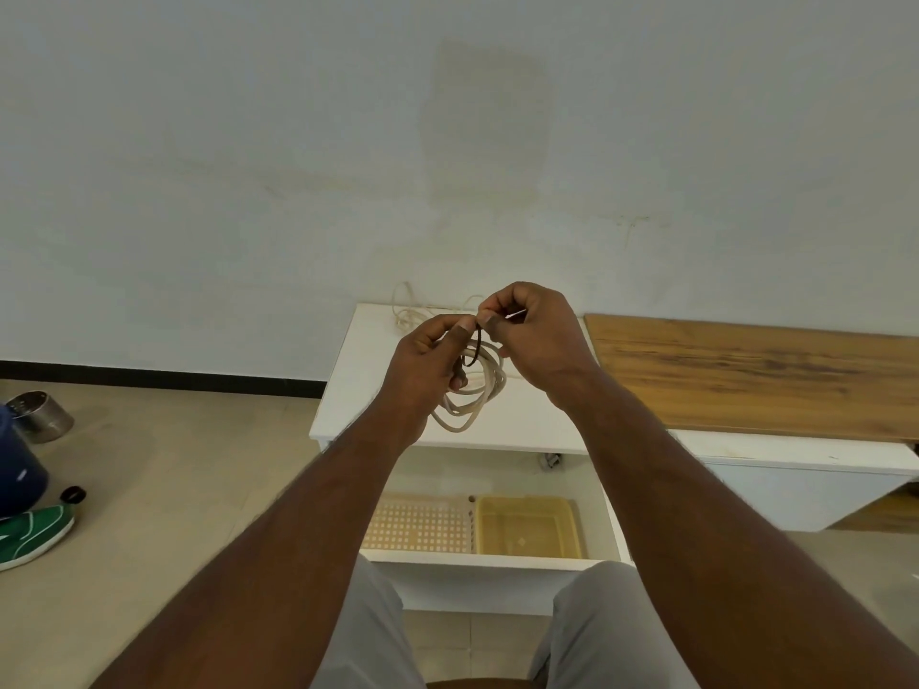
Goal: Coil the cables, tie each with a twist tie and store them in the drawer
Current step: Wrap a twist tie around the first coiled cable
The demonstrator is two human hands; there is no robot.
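A coiled beige cable (472,405) hangs in the air above the white cabinet top (522,420). My left hand (427,360) grips the coil at its upper left. A thin dark twist tie (476,348) loops round the coil's top, and my right hand (532,330) pinches its end between thumb and fingers. Both hands meet at the tie. A second beige cable (410,313) lies loose at the back of the cabinet top by the wall. Below, the drawer (477,564) stands pulled out.
Inside the drawer sit a perforated beige tray (417,527) and a yellow plastic bin (527,527). A wooden board (746,370) lies on the low unit to the right. On the floor at left are a metal can (40,415) and a green shoe (30,537).
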